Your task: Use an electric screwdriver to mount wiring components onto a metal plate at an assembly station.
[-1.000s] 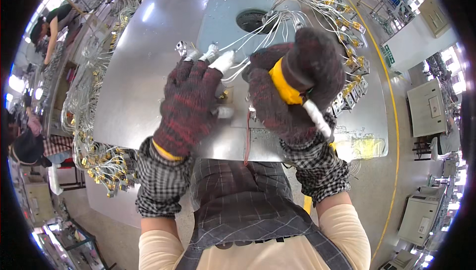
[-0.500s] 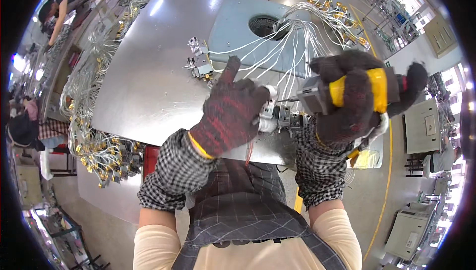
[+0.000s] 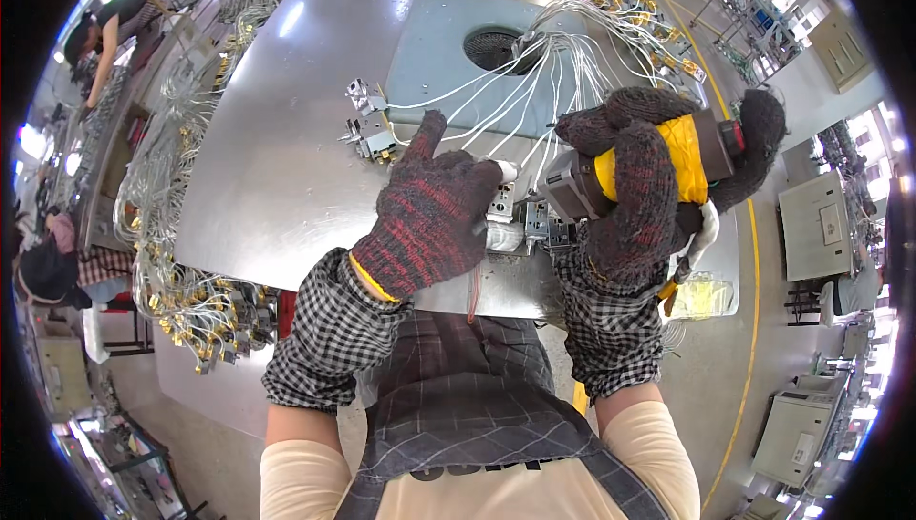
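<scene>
My right hand [image 3: 639, 186], in a dark knit glove, is wrapped round a power screwdriver [image 3: 572, 186] bound with yellow tape. Its nose points left, at a small metal block [image 3: 502, 201] in my left hand. My left hand [image 3: 434, 210], in a dark glove with red flecks, pinches that block with white-covered fingertips, index finger stretched forward. Whether the bit touches the block I cannot tell. Right beside it, under the screwdriver, sit more metal blocks [image 3: 544, 224] near the table's front edge. White cables [image 3: 496, 124] run back from here.
The cables gather at a round black grille [image 3: 496, 48] in a blue-grey panel [image 3: 429, 52] on the metal table [image 3: 258, 167]. More metal connectors [image 3: 367, 124] lie left of the panel. Bundled cable assemblies [image 3: 172, 196] hang at the left. A person [image 3: 110, 33] bends over a bench far left.
My right hand and the screwdriver have moved left, closer to the block in my left hand. The left hand keeps its pinch. The whole view has shifted slightly.
</scene>
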### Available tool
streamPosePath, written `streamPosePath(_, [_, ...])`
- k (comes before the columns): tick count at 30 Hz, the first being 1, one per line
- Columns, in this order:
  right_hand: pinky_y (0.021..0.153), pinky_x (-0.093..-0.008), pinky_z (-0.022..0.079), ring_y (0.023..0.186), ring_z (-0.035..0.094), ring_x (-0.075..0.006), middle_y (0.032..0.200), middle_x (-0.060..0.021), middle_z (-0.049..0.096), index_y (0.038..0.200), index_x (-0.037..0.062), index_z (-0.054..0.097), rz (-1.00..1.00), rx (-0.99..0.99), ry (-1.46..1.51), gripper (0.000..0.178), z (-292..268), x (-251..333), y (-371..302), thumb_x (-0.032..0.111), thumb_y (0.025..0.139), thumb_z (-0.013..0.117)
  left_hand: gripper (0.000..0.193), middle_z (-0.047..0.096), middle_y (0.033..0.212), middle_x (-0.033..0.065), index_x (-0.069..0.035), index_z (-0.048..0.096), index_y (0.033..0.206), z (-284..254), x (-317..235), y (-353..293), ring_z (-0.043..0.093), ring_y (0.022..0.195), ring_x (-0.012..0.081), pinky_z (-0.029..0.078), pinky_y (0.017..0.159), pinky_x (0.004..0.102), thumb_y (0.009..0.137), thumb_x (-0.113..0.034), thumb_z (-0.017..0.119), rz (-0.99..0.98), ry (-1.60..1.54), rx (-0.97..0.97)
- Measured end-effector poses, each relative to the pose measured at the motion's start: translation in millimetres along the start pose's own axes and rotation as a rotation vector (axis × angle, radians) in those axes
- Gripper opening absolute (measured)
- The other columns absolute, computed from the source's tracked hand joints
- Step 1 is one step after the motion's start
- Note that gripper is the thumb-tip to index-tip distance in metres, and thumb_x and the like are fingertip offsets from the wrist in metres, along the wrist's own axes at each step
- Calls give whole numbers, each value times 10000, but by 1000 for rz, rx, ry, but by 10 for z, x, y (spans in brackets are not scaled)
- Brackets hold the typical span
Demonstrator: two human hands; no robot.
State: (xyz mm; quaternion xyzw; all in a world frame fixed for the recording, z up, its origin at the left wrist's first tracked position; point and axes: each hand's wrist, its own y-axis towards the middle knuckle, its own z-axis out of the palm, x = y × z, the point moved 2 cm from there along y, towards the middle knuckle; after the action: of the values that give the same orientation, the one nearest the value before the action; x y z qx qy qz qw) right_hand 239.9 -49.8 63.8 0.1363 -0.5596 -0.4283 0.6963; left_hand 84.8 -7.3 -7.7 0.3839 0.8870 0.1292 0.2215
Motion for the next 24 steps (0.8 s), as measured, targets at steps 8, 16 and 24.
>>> streamPosePath(8, [845,-462,588,1046,648,-288,1237,-187,578,1489,179,253,449,0,380,700,-302,-240,-316,82,921,652,472,657,842,98,-76,631,1080,-31,21,8,654,962,279,177,1178,561,718,-354,750,-56,10,134])
streamPosePath(16, [764,-407,587,885,663,-263,1089,-172,611,1485,153,220,208,52,160,719,6,-60,-118,80,907,641,547,663,978,121,-86,617,1224,-369,205,-202,641,1053,277,439,1018,457,750,-302,783,-158,223,158])
streamPosePath(24, [641,-368,583,701,670,-253,894,-169,645,1473,106,192,23,137,111,745,167,81,-30,99,880,643,560,646,1156,99,-38,560,1305,-136,282,-348,619,1087,172,514,908,346,803,-145,784,-314,-1008,134])
